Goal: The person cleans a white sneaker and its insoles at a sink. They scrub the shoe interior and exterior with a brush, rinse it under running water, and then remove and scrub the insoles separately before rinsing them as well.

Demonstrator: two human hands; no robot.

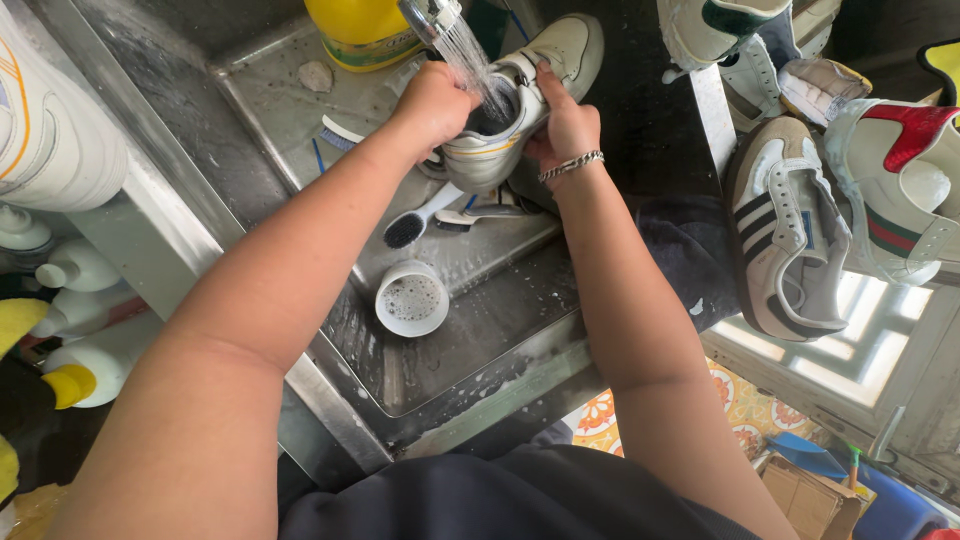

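A pale cream sneaker (560,50) is held over the steel sink (440,370) under a running spray from the faucet head (430,14). My left hand (432,100) grips the shoe's heel side. My right hand (565,125), with a silver bracelet at the wrist, holds the other side, fingers up along the tongue. Water pours into the shoe's opening. Below the shoe lie a white-handled brush with dark bristles (420,218) and a second brush (338,132) on the sink's raised tray.
A white cup of foamy water (411,298) stands in the sink. A yellow bottle (362,32) sits at the back. Several wet sneakers (790,235) rest on the counter at right. White bottles (75,270) crowd the left side.
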